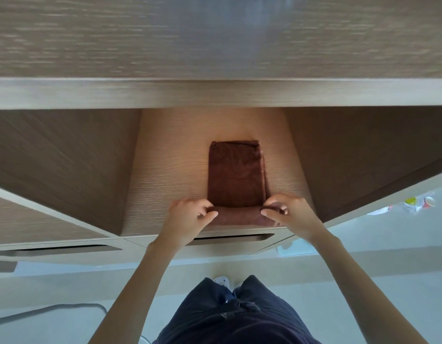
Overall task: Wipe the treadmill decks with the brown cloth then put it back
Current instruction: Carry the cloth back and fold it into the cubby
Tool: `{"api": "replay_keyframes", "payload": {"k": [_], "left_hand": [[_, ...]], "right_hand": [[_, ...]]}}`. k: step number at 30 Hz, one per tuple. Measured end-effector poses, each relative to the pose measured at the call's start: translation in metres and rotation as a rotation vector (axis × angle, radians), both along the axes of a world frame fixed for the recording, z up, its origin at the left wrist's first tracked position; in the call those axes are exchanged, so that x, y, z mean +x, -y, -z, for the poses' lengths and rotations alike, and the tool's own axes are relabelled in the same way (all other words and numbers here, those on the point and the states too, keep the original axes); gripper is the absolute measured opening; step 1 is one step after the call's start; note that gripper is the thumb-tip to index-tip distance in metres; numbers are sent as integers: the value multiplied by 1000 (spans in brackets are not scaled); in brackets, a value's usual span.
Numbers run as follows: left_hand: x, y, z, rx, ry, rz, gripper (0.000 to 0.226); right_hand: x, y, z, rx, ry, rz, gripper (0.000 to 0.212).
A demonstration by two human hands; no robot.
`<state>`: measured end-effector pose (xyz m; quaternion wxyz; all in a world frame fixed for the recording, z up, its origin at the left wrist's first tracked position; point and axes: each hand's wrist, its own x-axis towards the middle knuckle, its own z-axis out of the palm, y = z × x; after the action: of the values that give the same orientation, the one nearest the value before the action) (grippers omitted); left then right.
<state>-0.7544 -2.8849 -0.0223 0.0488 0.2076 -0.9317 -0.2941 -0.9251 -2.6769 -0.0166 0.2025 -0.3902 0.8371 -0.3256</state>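
**Both hands on the rolled end of the cloth**

An open wooden compartment (170, 170) holds the brown cloth (236, 175), which lies flat and folded on the compartment's floor, with its near end turned up into a roll at the front edge. On the floor to the right lie a paper cup (429, 201) and wrappers, with print too small to read. Both arms reach forward. The left hand (190, 214) and right hand (286, 212) each pinch one end of the roll, fingers curled over it.

Upper panel (140, 33) blurred, rolled ends of brown cloth (236, 170) under fingers (274, 213)
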Motion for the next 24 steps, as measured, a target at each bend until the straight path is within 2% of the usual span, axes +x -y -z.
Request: {"api": "replay_keyframes", "payload": {"k": [4, 6, 8, 11, 13, 15, 19, 22, 24], "left_hand": [[-17, 2, 6, -70, 32, -185, 25], [-18, 3, 9, -55, 34, -229, 26], [-12, 1, 10, -96, -45, -237, 21], [3, -2, 15, -205, -246, -135, 14], [12, -7, 18, -233, -304, 13, 19], [19, -12, 21, -275, -264, 125, 30], [21, -18, 22, -311, -254, 126, 37], [13, -34, 25, -352, -211, 251, 43], [10, -42, 29, -342, -159, 287, 45]], "right_hand": [[-5, 9, 12, 124, -53, 157, 11], [-3, 9, 13, 66, -67, 190, 11], [2, 4, 11, -68, -128, 196, 12], [13, -10, 9, -207, -201, 139, 17], [21, -17, 10, -186, -189, 63, 20], [25, -20, 12, -132, -215, 18, 23], [34, -18, 15, -154, -309, 20, 31], [53, -9, 28, -73, -448, -199, 42], [55, -6, 34, -35, -492, -253, 46]]}}
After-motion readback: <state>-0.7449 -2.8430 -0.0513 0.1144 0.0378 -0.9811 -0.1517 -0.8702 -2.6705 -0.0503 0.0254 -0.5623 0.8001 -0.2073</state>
